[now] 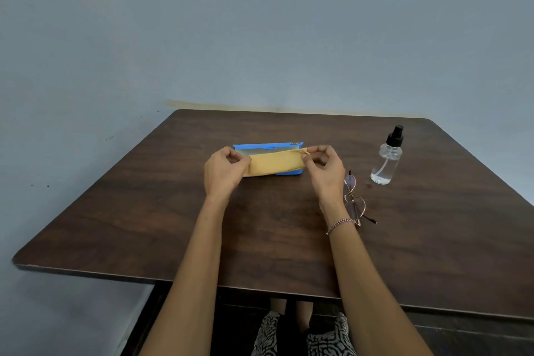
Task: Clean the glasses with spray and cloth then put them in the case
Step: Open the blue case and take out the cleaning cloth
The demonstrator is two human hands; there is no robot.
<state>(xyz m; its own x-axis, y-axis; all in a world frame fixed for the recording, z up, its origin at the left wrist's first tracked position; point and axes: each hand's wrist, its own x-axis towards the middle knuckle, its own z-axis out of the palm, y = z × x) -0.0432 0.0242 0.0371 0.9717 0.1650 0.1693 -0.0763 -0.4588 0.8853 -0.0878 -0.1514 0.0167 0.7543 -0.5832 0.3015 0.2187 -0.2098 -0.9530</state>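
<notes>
Left hand: the left hand (pixel 224 172) was held over the desk (pixel 150 225) at the left end of the case. Its fingers (pixel 237 156) were curled in, pinching the left end of the cloth between thumb and fingertips.
Right hand: the right hand (pixel 325 172) was at the right end of the case. Its fingers (pixel 310 153) were curled too, with thumb and forefinger nipping the cloth's right end and the other fingers bent loosely under the palm.
Cloth: the yellow cloth (pixel 274 163) was stretched as a long folded band between the two hands. It lay across the front of the case and hid most of it. Whether it rested on the case or hung just above it could not be told.
Case: the blue case (pixel 267 145) sat open at mid-desk, its lid standing at the far side with a pale lining showing. A strip of its blue base showed under the cloth's right part.
Glasses: the thin-rimmed glasses (pixel 354 201) lay on the desk just beside the right wrist, outside the case and apart from it. The wrist hid part of them.
Spray bottle: the clear spray bottle (pixel 387 160) with a black pump top stood upright at the right of the desk, beyond the glasses and well apart from the case. Neither hand touched it.
Bracelet: a thin chain bracelet (pixel 339 225) circled the right wrist.
Desk: it was dark wood-grain, set against a pale blue-grey wall (pixel 260 23).
</notes>
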